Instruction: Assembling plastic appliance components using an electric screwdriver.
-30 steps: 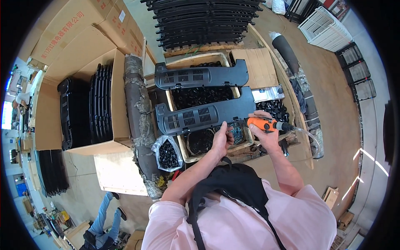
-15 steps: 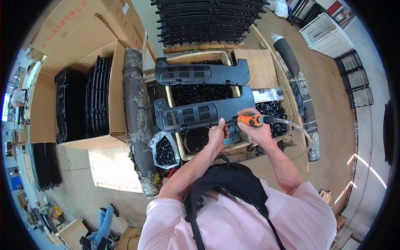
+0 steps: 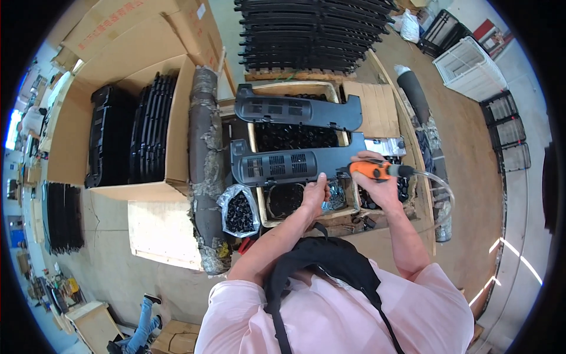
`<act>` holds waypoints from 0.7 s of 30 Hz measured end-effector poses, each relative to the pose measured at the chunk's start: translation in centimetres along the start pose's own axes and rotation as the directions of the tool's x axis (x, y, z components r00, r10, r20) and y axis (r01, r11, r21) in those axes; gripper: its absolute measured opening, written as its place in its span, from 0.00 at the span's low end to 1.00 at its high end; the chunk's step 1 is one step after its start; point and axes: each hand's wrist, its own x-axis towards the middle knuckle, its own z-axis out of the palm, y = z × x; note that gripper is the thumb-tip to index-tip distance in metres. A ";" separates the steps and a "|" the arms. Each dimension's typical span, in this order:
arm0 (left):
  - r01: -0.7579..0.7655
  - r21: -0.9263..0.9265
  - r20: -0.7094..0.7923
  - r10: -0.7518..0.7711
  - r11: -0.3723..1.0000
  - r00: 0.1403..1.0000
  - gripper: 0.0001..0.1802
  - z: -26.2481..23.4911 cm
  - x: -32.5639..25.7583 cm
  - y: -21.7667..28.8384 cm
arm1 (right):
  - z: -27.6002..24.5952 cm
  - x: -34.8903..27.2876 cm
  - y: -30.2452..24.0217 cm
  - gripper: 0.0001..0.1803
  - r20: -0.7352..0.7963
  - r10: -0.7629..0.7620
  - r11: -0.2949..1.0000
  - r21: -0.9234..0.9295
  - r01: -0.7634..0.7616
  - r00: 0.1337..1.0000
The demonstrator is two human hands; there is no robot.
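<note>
A dark grey plastic panel (image 3: 283, 166) with slotted vents lies across a wooden crate in front of me. My left hand (image 3: 316, 193) is closed at its near edge, thumb on top and fingers curled below. In my right hand (image 3: 384, 192) is an orange air-powered tool (image 3: 376, 170), lying almost level. Its nose points left at the panel's near edge, right of my left thumb; the exact tip is too small to make out. A clear hose (image 3: 439, 180) runs from its other end. Beyond lies a second, matching panel (image 3: 277, 108).
Small black parts (image 3: 295, 137) fill the wooden crate (image 3: 254, 141) under the panels. A clear bag of black parts (image 3: 240, 213) sits by a wrapped roll (image 3: 206, 141). Left stands a carton (image 3: 177, 124) of black panels; black frames (image 3: 312, 38) are stacked at the back.
The whole scene has shifted somewhat to the right in view. Both hands and the tool keep about the same place on the panel. A person's legs at lower left have changed position.
</note>
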 end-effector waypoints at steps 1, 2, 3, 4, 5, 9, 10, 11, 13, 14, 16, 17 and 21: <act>0.030 -0.023 0.013 -0.030 0.999 0.999 0.27 -0.1 0.2 -0.1 | -0.2 0.2 -0.5 0.27 -0.015 0.001 1.000 0.013 -0.001 1.000; 0.039 -0.092 0.124 -0.027 0.995 0.992 0.23 -1.1 0.6 -0.5 | -0.1 0.2 0.0 0.27 -0.047 -0.008 0.998 0.055 0.011 0.999; 0.028 -0.154 0.175 0.000 0.988 0.985 0.17 -2.4 0.3 -0.5 | 0.2 -0.1 0.5 0.27 -0.055 -0.029 0.991 0.130 0.036 0.998; -0.025 -0.101 0.183 0.043 0.995 0.982 0.13 -1.9 -0.5 -0.3 | -0.3 -0.6 1.4 0.28 -0.086 -0.016 0.989 0.144 0.028 0.996; -0.014 -0.125 0.306 0.052 0.992 0.951 0.12 -3.4 -0.2 -0.9 | -0.1 -0.9 2.0 0.29 -0.091 -0.009 0.985 0.171 0.025 0.996; 0.162 -0.137 0.162 -0.139 0.977 0.977 0.14 -3.0 -3.3 0.0 | -0.5 -2.8 3.5 0.29 -0.106 0.038 0.968 0.250 -0.010 0.994; 0.169 -0.115 0.169 -0.148 0.979 0.974 0.14 -3.4 -3.9 0.3 | -0.1 -3.1 3.1 0.30 -0.105 0.071 0.963 0.265 -0.040 0.992; 0.177 -0.092 0.174 -0.159 0.980 0.972 0.15 -3.9 -4.4 0.5 | 0.5 -3.3 2.9 0.30 -0.104 0.104 0.958 0.279 -0.072 0.989; 0.192 -0.117 0.221 -0.163 0.974 0.962 0.14 -5.3 -5.0 0.7 | 1.0 -3.0 3.9 0.29 -0.044 0.074 0.940 0.338 -0.055 0.996; 0.157 -0.119 0.231 -0.126 0.980 0.965 0.12 -5.7 -5.2 0.7 | 1.4 -2.9 4.1 0.30 -0.029 0.061 0.932 0.360 -0.047 0.998; 0.111 -0.194 0.198 -0.072 0.975 0.978 0.11 -5.9 -5.3 0.5 | 2.3 -2.6 4.4 0.30 -0.002 0.042 0.921 0.388 -0.038 0.999; 0.097 -0.233 0.185 -0.054 0.968 0.981 0.11 -6.1 -5.3 0.4 | 2.6 -2.4 4.5 0.30 0.017 0.044 0.927 0.373 -0.048 0.999; 0.059 -0.275 0.130 -0.024 0.960 0.991 0.11 -5.6 -4.4 -0.1 | 3.0 -1.9 5.4 0.29 0.089 0.003 0.911 0.411 -0.039 0.996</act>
